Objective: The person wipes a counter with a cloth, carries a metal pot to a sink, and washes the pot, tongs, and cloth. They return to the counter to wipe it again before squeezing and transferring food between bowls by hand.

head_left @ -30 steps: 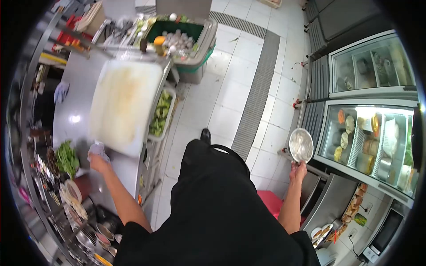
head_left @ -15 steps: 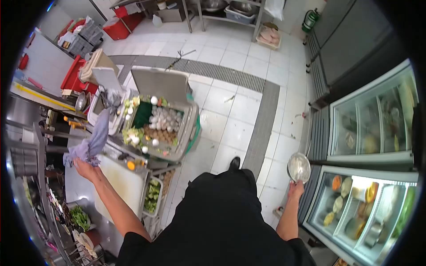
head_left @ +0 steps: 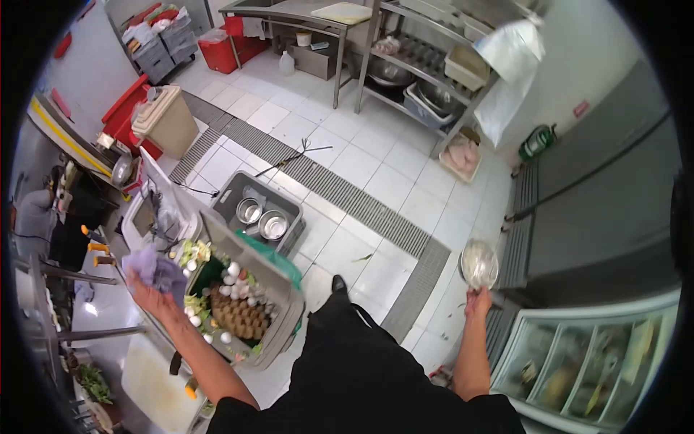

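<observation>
A lilac cloth point(head_left: 153, 269) is bunched in my left hand point(head_left: 153, 302), its fingers closed round it. That hand is above the left counter side, close to an open waste bin point(head_left: 290, 318). Inside the bin lie an egg tray point(head_left: 237, 318), white eggshells point(head_left: 235, 278) and vegetable scraps point(head_left: 194, 253). On the right, my right hand point(head_left: 477, 302) grips the near edge of a shallow round metal bowl point(head_left: 480, 265), held out over the floor by the fridges. The bowl's contents are not distinct.
Beyond the bin, a grey crate point(head_left: 230, 194) on the floor holds metal pots point(head_left: 273, 225). A cutting board point(head_left: 160, 383) lies on the left counter. Glass-topped fridge point(head_left: 578, 318) and tall cabinets point(head_left: 593, 188) line the right. A metal rack point(head_left: 426, 61) and a drain grate point(head_left: 340, 199) are ahead.
My body has moved forward past the lower fridge, and the grey crate has come into view. The cloth, stretched out before, is now bunched near my left hand. The bowl stays in my right hand.
</observation>
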`<action>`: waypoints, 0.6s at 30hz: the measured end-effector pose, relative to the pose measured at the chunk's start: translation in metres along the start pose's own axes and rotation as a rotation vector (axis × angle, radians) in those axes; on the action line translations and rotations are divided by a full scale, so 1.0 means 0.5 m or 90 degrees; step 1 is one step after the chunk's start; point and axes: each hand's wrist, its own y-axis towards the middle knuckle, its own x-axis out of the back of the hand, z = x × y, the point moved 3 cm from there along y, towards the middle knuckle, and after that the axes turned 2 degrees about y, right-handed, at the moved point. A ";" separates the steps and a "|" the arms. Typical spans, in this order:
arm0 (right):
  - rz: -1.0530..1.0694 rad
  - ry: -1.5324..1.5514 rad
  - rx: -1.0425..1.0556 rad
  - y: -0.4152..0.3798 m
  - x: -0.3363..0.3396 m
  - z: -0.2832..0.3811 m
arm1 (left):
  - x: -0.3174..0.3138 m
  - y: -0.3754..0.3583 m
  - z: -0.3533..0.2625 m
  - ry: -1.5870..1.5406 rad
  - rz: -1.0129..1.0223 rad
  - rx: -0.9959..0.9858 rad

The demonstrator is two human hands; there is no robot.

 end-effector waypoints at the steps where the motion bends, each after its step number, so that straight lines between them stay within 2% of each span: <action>1: -0.025 -0.030 -0.002 0.011 -0.018 0.016 | -0.054 0.016 0.039 0.014 0.036 -0.010; 2: -0.052 -0.061 -0.010 0.017 -0.032 0.024 | -0.108 0.033 0.073 0.033 0.074 -0.022; 4: -0.090 -0.119 -0.044 0.097 -0.010 0.024 | -0.213 0.067 0.157 -0.004 0.020 -0.010; 6: -0.143 -0.128 -0.001 0.112 -0.026 0.029 | -0.317 0.088 0.215 0.030 0.008 -0.010; 8: -0.146 -0.096 0.006 0.136 -0.043 0.022 | -0.409 0.111 0.294 0.076 0.073 0.000; 9: -0.142 -0.103 -0.001 0.156 -0.055 0.016 | -0.446 0.113 0.334 0.083 0.066 -0.004; 11: -0.216 -0.194 -0.040 0.202 -0.087 -0.003 | -0.519 0.120 0.430 0.229 0.122 0.060; 12: -0.208 -0.198 -0.047 0.232 -0.127 -0.015 | -0.532 0.132 0.495 0.309 0.133 0.050; 14: -0.282 -0.228 -0.065 0.287 -0.199 -0.037 | -0.551 0.122 0.599 0.459 0.126 0.002; 15: -0.290 -0.229 -0.076 0.320 -0.261 -0.047 | -0.506 0.142 0.689 0.560 0.175 0.069; 16: -0.276 -0.224 -0.078 0.358 -0.333 -0.060 | -0.445 0.161 0.783 0.654 0.239 0.038; 17: -0.252 -0.246 -0.090 0.398 -0.407 -0.076 | -0.433 0.124 0.801 0.689 0.187 0.062; 18: -0.232 -0.265 -0.103 0.434 -0.480 -0.093 | -0.450 0.080 0.777 0.870 0.126 0.087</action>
